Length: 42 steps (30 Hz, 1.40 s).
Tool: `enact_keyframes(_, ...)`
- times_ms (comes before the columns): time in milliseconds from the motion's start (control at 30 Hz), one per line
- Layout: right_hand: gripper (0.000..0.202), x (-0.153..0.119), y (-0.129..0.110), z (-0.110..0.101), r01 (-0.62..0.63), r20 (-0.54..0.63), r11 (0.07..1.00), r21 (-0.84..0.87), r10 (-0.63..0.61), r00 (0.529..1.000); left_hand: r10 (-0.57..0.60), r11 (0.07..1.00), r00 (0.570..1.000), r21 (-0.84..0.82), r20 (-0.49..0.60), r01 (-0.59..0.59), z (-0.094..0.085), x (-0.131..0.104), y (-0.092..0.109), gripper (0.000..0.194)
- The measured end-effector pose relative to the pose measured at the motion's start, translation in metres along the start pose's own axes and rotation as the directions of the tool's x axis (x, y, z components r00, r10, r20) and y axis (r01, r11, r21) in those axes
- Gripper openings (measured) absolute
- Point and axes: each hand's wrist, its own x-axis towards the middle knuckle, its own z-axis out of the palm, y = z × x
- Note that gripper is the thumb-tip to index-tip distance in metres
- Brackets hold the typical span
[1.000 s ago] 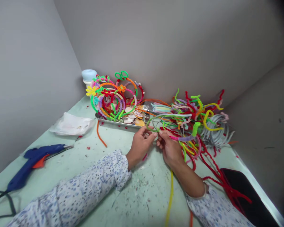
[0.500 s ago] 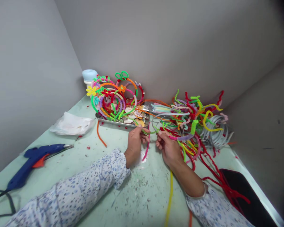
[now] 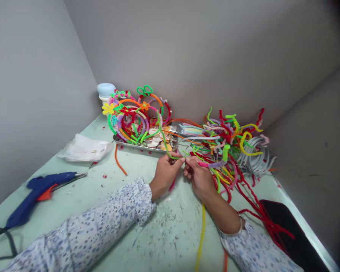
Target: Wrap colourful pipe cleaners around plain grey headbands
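Observation:
Both hands meet near the middle of the table, fingertips almost touching. My left hand (image 3: 166, 170) pinches a thin green pipe cleaner (image 3: 164, 142), whose free length rises up and back in front of the metal tray. My right hand (image 3: 200, 175) is closed at the same green strand, close to its end. A headband wrapped in pink, purple and green (image 3: 215, 164) reaches out from beside the right fingers; whether they hold it too is unclear. Part of a pink pipe cleaner (image 3: 172, 185) shows below the left hand.
Behind the hands, a metal tray (image 3: 141, 147) bears colourful headbands and flat pieces. Loose pipe cleaners (image 3: 229, 132) and grey bands (image 3: 256, 156) lie right. A blue glue gun (image 3: 31, 196) and white plastic bag (image 3: 85, 148) lie left. A black phone (image 3: 293, 230) lies front right.
The hands have come closer together. More of the green pipe cleaner now stands up above my left hand, and my left fingers have closed further toward the right ones.

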Motion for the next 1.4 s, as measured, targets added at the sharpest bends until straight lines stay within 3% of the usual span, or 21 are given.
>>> enact_keyframes(267, 0.023, -0.005, -0.005, 0.003, 0.011, -0.066, 0.962, -0.271, -0.030, 0.997, 0.013, 0.994, 0.997, 0.112, -0.079, -0.004, -0.002, -0.001, 0.004, 0.019)
enact_keyframes(467, 0.023, -0.009, -0.011, 0.007, 0.141, -0.062, 0.835, -0.531, -0.205, 0.977, 0.008, 0.989, 0.992, 0.148, -0.129, 0.011, -0.002, 0.000, 0.004, 0.015)
enact_keyframes(600, 0.017, -0.010, -0.006, 0.005, 0.241, -0.015, 0.748, -0.618, -0.318, 0.948, -0.002, 0.987, 0.990, 0.161, -0.140, 0.024, -0.002, 0.000, 0.005, 0.012)
enact_keyframes(900, 0.018, -0.015, -0.002, 0.005, 0.321, 0.042, 0.593, -0.739, -0.435, 0.899, 0.089, 0.952, 0.990, 0.303, -0.112, -0.052, -0.006, 0.003, -0.005, 0.014)
enact_keyframes(1067, 0.018, -0.017, -0.006, 0.008, 0.324, 0.075, 0.525, -0.787, -0.440, 0.895, 0.016, 0.965, 0.983, 0.262, -0.180, 0.033, -0.003, 0.001, 0.000, 0.016)
enact_keyframes(1200, 0.018, -0.016, -0.005, 0.008, 0.303, 0.053, 0.539, -0.786, -0.428, 0.902, -0.009, 0.968, 0.984, 0.245, -0.179, 0.053, -0.002, 0.000, 0.002, 0.015)
enact_keyframes(1400, 0.014, -0.007, -0.002, 0.002, 0.229, -0.040, 0.704, -0.673, -0.344, 0.938, 0.019, 0.985, 0.998, 0.175, -0.055, -0.009, 0.001, -0.005, -0.004, 0.014)
